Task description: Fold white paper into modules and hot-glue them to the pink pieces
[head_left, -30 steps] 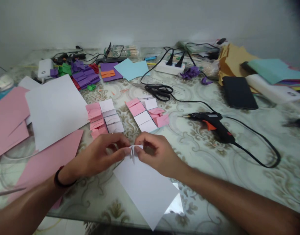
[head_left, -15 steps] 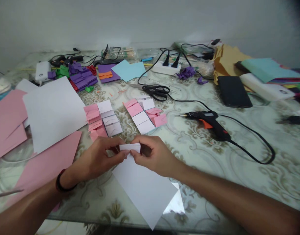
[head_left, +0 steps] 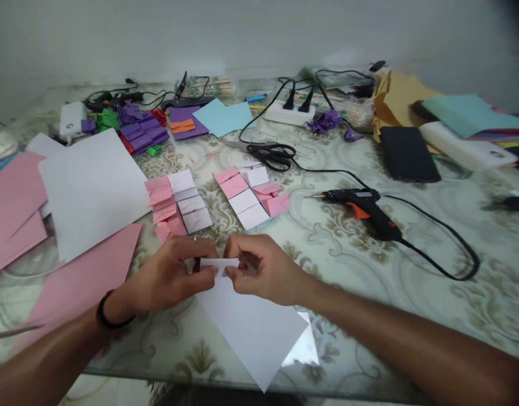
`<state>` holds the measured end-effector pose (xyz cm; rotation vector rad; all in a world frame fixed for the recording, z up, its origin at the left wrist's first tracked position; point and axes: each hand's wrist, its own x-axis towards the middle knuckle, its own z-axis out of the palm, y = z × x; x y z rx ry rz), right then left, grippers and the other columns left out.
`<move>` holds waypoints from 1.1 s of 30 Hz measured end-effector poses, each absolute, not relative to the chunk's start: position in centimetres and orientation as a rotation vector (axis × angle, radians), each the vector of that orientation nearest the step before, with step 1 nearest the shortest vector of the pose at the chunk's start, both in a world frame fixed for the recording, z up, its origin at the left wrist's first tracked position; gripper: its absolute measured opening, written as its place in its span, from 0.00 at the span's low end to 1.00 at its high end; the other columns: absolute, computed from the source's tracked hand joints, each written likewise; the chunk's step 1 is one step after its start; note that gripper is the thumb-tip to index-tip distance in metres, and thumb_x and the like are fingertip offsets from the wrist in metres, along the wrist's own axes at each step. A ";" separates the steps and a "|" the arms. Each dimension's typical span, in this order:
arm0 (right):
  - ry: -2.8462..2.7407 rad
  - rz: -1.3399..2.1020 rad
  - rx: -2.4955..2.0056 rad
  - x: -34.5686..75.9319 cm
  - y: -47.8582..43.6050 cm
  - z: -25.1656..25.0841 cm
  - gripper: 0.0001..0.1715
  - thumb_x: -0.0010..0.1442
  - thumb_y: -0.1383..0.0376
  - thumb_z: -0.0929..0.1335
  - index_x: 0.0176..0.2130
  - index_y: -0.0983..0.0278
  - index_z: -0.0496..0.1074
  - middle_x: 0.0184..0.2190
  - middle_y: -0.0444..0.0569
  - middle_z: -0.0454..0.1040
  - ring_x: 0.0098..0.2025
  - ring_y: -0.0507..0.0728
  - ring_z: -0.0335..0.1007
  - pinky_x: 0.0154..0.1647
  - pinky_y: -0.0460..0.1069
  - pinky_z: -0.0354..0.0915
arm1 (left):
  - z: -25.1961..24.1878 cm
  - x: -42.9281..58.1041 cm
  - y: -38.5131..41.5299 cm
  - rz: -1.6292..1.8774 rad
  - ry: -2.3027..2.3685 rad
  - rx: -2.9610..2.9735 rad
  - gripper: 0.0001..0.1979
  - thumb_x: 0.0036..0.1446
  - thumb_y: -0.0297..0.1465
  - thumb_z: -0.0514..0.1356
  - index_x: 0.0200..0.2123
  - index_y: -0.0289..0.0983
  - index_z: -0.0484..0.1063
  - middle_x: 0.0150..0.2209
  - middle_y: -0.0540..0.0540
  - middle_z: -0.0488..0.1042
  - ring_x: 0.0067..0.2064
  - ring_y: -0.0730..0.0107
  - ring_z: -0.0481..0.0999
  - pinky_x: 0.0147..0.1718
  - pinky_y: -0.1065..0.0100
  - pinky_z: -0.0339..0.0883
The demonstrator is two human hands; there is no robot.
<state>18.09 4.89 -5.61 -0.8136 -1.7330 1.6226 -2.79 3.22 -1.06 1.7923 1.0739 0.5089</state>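
White paper strip (head_left: 219, 265) sits pinched between both my hands, just above the near end of the white sheet (head_left: 251, 327) lying on the table (head_left: 369, 282). My left hand (head_left: 170, 273) grips its left end, fingers curled tight, thumb pressing. My right hand (head_left: 263, 268) clamps the right end the same way. Folded pink and white pieces (head_left: 179, 206) lie just beyond my knuckles, the glue gun (head_left: 363, 208) off to the right.

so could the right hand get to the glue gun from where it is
Probably yes. The glue gun lies in the open on the table, to the right of the right hand, with only bare tabletop between them. But that hand and the left hand are both pinching the folded white paper.
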 end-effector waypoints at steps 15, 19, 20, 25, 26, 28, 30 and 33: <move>-1.735 1.698 -0.664 19.2 6.3 -5.3 0.11 0.62 0.59 0.72 0.36 0.62 0.68 0.26 0.40 0.64 0.27 0.50 0.58 0.27 0.45 0.56 | -0.8 -3.7 3.7 0.539 1.148 1.718 0.08 0.61 0.30 0.58 0.28 0.37 0.69 0.26 0.52 0.67 0.29 0.72 0.64 0.28 0.68 0.57; -1.996 1.450 -0.695 18.8 5.7 -5.1 0.13 0.65 0.60 0.70 0.31 0.64 0.70 0.23 0.39 0.62 0.24 0.48 0.57 0.24 0.45 0.53 | -1.4 -2.9 3.1 0.440 1.095 1.764 0.07 0.59 0.28 0.57 0.27 0.37 0.66 0.25 0.53 0.62 0.28 0.73 0.60 0.27 0.68 0.53; -2.027 1.413 -0.686 18.7 5.6 -5.1 0.13 0.66 0.62 0.70 0.30 0.64 0.71 0.23 0.39 0.61 0.24 0.48 0.56 0.24 0.44 0.53 | -1.4 -2.8 3.0 0.420 1.086 1.775 0.08 0.58 0.28 0.56 0.26 0.37 0.64 0.24 0.54 0.59 0.27 0.73 0.58 0.27 0.68 0.51; -2.039 1.461 -0.615 18.6 5.6 -5.3 0.12 0.64 0.64 0.70 0.29 0.64 0.71 0.20 0.36 0.59 0.22 0.47 0.54 0.23 0.44 0.52 | -1.4 -2.9 3.1 0.354 1.023 1.761 0.10 0.54 0.28 0.54 0.23 0.38 0.56 0.23 0.54 0.51 0.26 0.74 0.52 0.25 0.67 0.47; -2.024 1.502 -0.629 18.6 5.6 -5.3 0.12 0.64 0.64 0.70 0.29 0.63 0.70 0.19 0.36 0.59 0.22 0.47 0.54 0.23 0.44 0.51 | -1.3 -2.9 3.2 0.355 1.018 1.745 0.11 0.54 0.27 0.54 0.22 0.39 0.55 0.23 0.55 0.50 0.25 0.74 0.52 0.25 0.67 0.47; -1.973 1.590 -0.668 18.7 5.7 -5.2 0.14 0.64 0.63 0.71 0.27 0.63 0.69 0.19 0.36 0.59 0.22 0.47 0.53 0.22 0.44 0.50 | -1.0 -3.1 3.4 0.369 1.002 1.711 0.12 0.54 0.27 0.54 0.22 0.39 0.54 0.22 0.55 0.50 0.24 0.75 0.51 0.23 0.67 0.46; -1.899 1.680 -0.687 18.7 5.8 -5.1 0.15 0.63 0.62 0.71 0.27 0.63 0.68 0.20 0.37 0.60 0.22 0.48 0.53 0.21 0.43 0.50 | -0.8 -3.4 3.7 0.372 0.983 1.673 0.12 0.55 0.28 0.55 0.21 0.39 0.55 0.21 0.55 0.51 0.24 0.75 0.53 0.23 0.67 0.46; -1.739 1.820 -0.721 19.0 6.1 -5.2 0.19 0.60 0.58 0.74 0.26 0.63 0.66 0.20 0.37 0.61 0.22 0.48 0.55 0.20 0.43 0.51 | -0.7 -4.2 4.2 0.437 0.999 1.623 0.13 0.55 0.29 0.55 0.20 0.39 0.56 0.21 0.54 0.52 0.25 0.74 0.53 0.23 0.67 0.47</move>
